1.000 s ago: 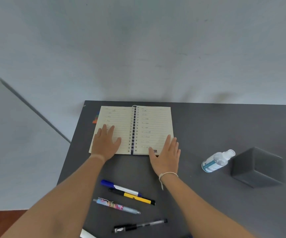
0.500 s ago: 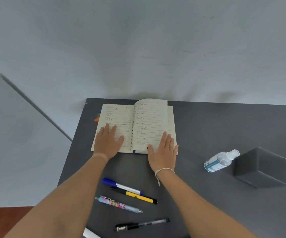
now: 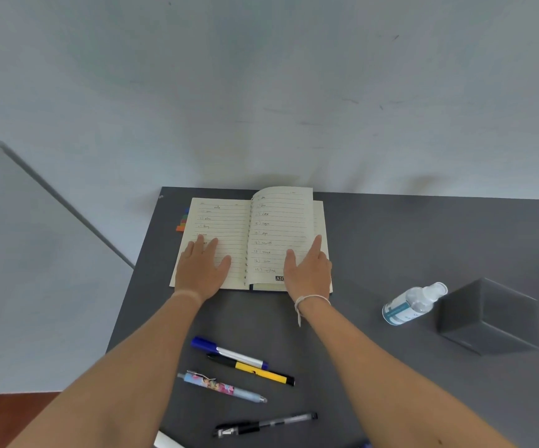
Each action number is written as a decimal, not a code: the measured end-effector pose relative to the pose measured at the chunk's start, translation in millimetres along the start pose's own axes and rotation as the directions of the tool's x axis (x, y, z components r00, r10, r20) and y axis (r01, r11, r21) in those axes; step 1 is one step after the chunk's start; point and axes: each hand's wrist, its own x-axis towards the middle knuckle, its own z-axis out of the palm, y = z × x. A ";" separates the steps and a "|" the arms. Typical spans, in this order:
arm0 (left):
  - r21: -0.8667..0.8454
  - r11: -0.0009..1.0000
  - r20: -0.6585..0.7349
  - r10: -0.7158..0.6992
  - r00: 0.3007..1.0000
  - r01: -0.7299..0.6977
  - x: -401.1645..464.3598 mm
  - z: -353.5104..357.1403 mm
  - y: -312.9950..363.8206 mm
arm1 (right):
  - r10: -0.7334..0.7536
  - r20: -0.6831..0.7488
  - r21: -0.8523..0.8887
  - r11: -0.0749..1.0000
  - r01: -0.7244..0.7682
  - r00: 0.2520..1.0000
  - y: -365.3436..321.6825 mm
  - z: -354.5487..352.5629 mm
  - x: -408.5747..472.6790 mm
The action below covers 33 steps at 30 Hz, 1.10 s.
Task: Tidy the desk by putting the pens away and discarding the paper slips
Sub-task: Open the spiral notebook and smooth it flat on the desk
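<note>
**Two hands on the notebook, four pens loose on the desk**

Both my hands rest on the open notebook (image 3: 248, 240), which I take as my landmark. My left hand (image 3: 201, 270) lies flat and spread on its left page, gripping nothing. My right hand (image 3: 308, 273) sits at the lower right corner, fingers extended, with a raised right-hand page resting against them; I cannot tell whether any finger pinches that page. A pale string circles the right wrist.

Coloured tabs (image 3: 182, 219) stick out past the notebook's left edge.

All four pens lie on the desk (image 3: 391, 240) on the near side of the notebook, between my forearms. Nearest it is the blue pen (image 3: 229, 352), touching the yellow pen (image 3: 252, 369) just beyond. Further from it lies the patterned pen (image 3: 221, 387), then the black pen (image 3: 264, 425), closest to me.

Well to the right of the notebook a bottle (image 3: 412, 303) lies on its side, its cap just beside a dark box (image 3: 488, 315). The box looks closed; its contents are hidden.
</note>
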 end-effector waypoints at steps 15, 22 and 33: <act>-0.013 1.000 -0.029 -0.006 1.000 0.005 -0.4 0.2 2.6 | 0.135 0.160 -0.023 0.991 -0.133 0.978 -8.0 -17.5 48.2; -0.012 1.000 -0.035 -0.010 0.999 0.010 -0.2 1.1 4.4 | 0.193 0.215 0.144 0.963 -0.226 0.957 -5.9 -21.9 59.5; -0.051 0.999 -0.006 -0.012 1.000 0.012 1.2 -4.5 3.8 | 0.109 0.106 0.320 0.937 -0.138 0.988 -5.7 -30.7 62.9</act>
